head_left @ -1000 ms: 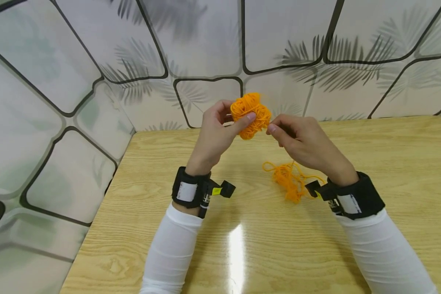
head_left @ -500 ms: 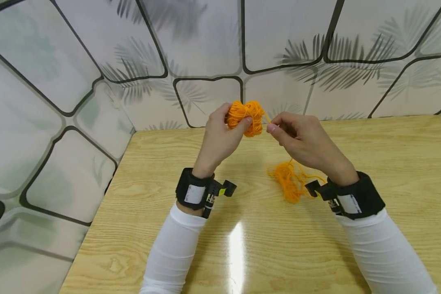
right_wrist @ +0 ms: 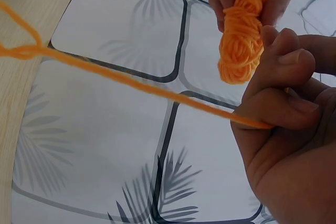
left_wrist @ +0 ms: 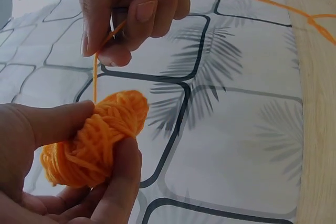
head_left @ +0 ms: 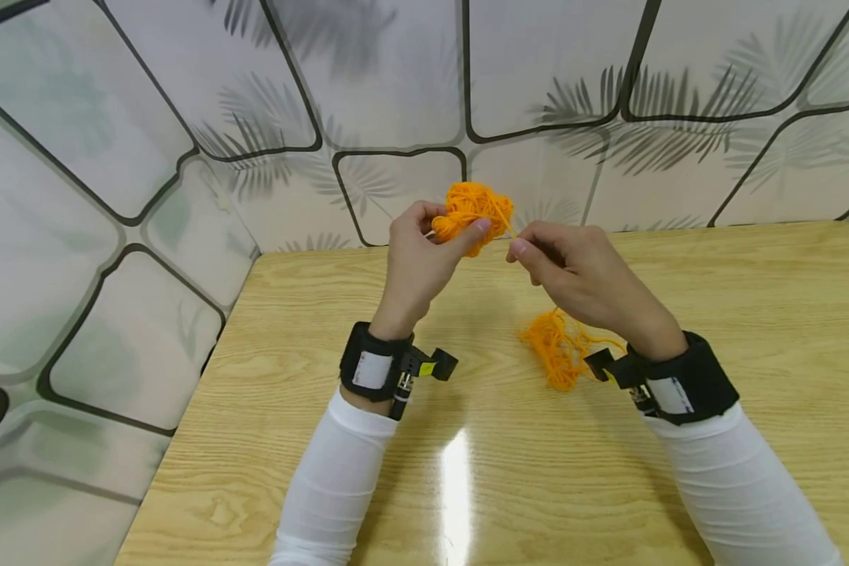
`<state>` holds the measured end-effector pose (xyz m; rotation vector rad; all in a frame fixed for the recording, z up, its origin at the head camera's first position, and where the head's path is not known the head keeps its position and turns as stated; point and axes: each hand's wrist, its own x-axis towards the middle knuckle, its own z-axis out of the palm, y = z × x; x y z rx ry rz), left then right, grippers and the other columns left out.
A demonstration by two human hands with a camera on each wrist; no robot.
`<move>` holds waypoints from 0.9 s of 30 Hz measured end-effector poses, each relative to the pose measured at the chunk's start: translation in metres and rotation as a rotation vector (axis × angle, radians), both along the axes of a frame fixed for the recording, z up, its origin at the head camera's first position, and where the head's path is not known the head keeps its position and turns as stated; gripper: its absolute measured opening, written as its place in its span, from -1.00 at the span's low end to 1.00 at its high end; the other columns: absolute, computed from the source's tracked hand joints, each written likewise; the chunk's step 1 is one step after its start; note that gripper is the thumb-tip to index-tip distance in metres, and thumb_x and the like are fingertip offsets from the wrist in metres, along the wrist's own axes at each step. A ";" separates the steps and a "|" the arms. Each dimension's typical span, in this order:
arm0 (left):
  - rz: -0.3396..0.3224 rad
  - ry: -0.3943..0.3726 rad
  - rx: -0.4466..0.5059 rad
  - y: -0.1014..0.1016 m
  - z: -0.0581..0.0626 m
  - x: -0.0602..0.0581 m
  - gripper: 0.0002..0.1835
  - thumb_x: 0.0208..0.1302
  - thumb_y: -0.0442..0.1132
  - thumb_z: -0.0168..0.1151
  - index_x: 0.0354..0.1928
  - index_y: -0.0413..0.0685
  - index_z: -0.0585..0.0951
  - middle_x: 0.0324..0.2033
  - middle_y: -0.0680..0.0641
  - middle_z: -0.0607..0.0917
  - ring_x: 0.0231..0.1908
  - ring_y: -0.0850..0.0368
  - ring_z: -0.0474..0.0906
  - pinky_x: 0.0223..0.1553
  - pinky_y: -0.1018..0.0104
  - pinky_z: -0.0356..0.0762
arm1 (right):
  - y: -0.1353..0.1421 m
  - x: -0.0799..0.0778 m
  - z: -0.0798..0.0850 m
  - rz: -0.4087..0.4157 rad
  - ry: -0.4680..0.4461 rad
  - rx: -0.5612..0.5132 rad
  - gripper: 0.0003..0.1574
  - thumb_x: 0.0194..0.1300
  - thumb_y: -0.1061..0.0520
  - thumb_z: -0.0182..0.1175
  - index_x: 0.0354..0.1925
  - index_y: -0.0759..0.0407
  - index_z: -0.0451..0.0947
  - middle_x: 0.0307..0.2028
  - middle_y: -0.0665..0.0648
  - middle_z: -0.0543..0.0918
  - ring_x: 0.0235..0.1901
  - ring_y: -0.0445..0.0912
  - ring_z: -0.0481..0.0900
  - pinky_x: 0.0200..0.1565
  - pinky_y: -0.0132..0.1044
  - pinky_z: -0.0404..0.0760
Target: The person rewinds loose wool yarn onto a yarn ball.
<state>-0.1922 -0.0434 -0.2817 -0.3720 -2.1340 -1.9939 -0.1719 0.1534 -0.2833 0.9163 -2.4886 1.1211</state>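
An orange ball of yarn (head_left: 475, 211) is held up above the far edge of the table by my left hand (head_left: 424, 251), its thumb across the front. In the left wrist view the thumb and fingers grip the wound yarn (left_wrist: 102, 140) from both sides. Just right of it, my right hand (head_left: 580, 271) pinches a single strand (left_wrist: 95, 80) running taut from the ball. The strand passes through the curled fingers (right_wrist: 289, 106) and leads down to a loose tangle of yarn (head_left: 555, 350) lying on the table below the right hand.
The wood-grain table (head_left: 311, 472) spreads under both arms. A wall (head_left: 396, 86) with a stone and leaf pattern stands behind it and at the left. Black wrist straps (head_left: 375, 365) with small cameras are worn on both wrists.
The left hand has turned the ball of yarn about, so its shape and facing differ between frames. The right hand keeps its pinch almost in place, shifting very slightly left.
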 end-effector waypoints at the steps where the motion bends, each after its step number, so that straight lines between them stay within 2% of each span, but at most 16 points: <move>1: -0.004 -0.026 0.038 0.000 0.000 0.000 -0.55 0.05 -0.15 0.35 -0.14 -0.25 0.38 -0.21 -0.20 0.53 -0.29 0.00 0.58 -0.27 0.22 0.56 | 0.000 0.000 0.000 0.004 -0.006 0.000 -0.71 0.41 -0.10 -0.10 -0.31 -0.06 0.49 -0.60 -0.03 0.40 -0.71 -0.19 0.24 -0.63 -0.30 0.25; 4: -0.018 -0.099 0.155 0.001 0.002 -0.002 -0.50 0.08 -0.22 0.32 -0.04 -0.20 0.27 -0.15 -0.24 0.49 -0.21 -0.03 0.57 -0.22 0.21 0.55 | -0.001 0.000 -0.001 0.018 -0.014 0.000 -0.71 0.41 -0.10 -0.11 -0.29 -0.06 0.50 -0.59 -0.01 0.41 -0.70 -0.18 0.23 -0.62 -0.31 0.25; 7: -0.060 -0.150 0.291 0.002 0.003 -0.003 -0.44 0.14 -0.26 0.26 0.11 -0.09 0.21 -0.06 -0.25 0.47 -0.10 -0.05 0.54 -0.16 0.18 0.53 | -0.001 0.000 -0.002 0.030 -0.014 -0.008 -0.71 0.41 -0.09 -0.11 -0.29 -0.06 0.50 -0.59 0.01 0.41 -0.70 -0.18 0.23 -0.62 -0.31 0.24; 10: -0.138 -0.202 0.423 0.001 0.005 -0.004 -0.45 0.19 -0.26 0.21 0.18 -0.02 0.23 0.02 -0.25 0.44 -0.03 -0.07 0.50 -0.11 0.14 0.50 | -0.003 0.000 -0.002 0.039 -0.013 -0.009 -0.72 0.41 -0.08 -0.10 -0.30 -0.05 0.50 -0.60 0.00 0.41 -0.70 -0.18 0.22 -0.63 -0.31 0.23; 12: -0.202 -0.245 0.474 -0.001 0.006 -0.004 -0.51 0.22 -0.21 0.18 0.17 -0.03 0.29 0.03 -0.20 0.45 -0.06 -0.01 0.48 -0.08 0.20 0.48 | -0.003 -0.001 -0.003 0.045 -0.009 -0.004 -0.73 0.41 -0.07 -0.09 -0.31 -0.05 0.50 -0.60 0.00 0.41 -0.70 -0.19 0.22 -0.63 -0.31 0.23; 15: -0.357 -0.306 0.544 -0.006 0.007 -0.006 -0.59 0.28 -0.12 0.13 0.11 -0.10 0.37 -0.03 -0.11 0.44 -0.16 0.09 0.40 -0.15 0.33 0.39 | -0.003 -0.001 -0.003 0.048 -0.005 0.006 -0.72 0.42 -0.07 -0.10 -0.32 -0.04 0.49 -0.60 0.01 0.41 -0.70 -0.19 0.23 -0.63 -0.31 0.23; 19: -0.630 -0.396 0.657 -0.014 0.007 -0.006 -0.62 0.23 -0.13 0.17 0.02 -0.16 0.41 -0.15 -0.08 0.40 -0.29 0.11 0.33 -0.30 0.39 0.32 | -0.002 -0.001 -0.003 0.053 -0.022 0.008 -0.71 0.41 -0.07 -0.10 -0.34 -0.02 0.48 -0.60 0.01 0.41 -0.70 -0.19 0.25 -0.65 -0.31 0.24; 21: -0.745 -0.426 0.617 -0.018 0.009 -0.003 -0.59 0.17 -0.14 0.22 -0.01 -0.17 0.40 -0.18 -0.10 0.40 -0.33 0.11 0.34 -0.37 0.41 0.34 | -0.002 -0.001 -0.003 0.063 -0.034 0.013 -0.75 0.41 -0.03 -0.07 -0.30 0.01 0.49 -0.59 0.01 0.41 -0.67 -0.18 0.28 -0.63 -0.32 0.28; 23: -0.825 -0.417 0.505 -0.021 0.011 0.000 -0.56 0.12 -0.13 0.25 -0.02 -0.19 0.40 -0.20 -0.13 0.42 -0.35 0.11 0.36 -0.42 0.42 0.35 | -0.001 -0.001 -0.003 0.074 -0.037 0.016 -0.78 0.40 0.03 -0.05 -0.24 0.05 0.51 -0.54 -0.01 0.44 -0.63 -0.18 0.32 -0.58 -0.32 0.34; 25: -0.868 -0.386 0.410 -0.021 0.013 0.003 -0.54 0.11 -0.14 0.27 -0.01 -0.19 0.39 -0.19 -0.14 0.44 -0.32 0.11 0.40 -0.39 0.41 0.41 | -0.001 -0.001 -0.003 0.076 -0.028 0.017 -0.81 0.38 0.10 -0.03 -0.17 0.08 0.51 -0.53 -0.01 0.46 -0.61 -0.18 0.34 -0.53 -0.32 0.37; 27: -0.874 -0.357 0.396 -0.019 0.015 0.006 -0.54 0.11 -0.17 0.28 -0.01 -0.20 0.37 -0.16 -0.15 0.46 -0.27 0.09 0.43 -0.29 0.38 0.44 | -0.001 -0.001 -0.004 0.076 -0.014 0.011 -0.81 0.39 0.13 -0.05 -0.18 0.08 0.52 -0.53 -0.02 0.47 -0.62 -0.19 0.34 -0.54 -0.32 0.37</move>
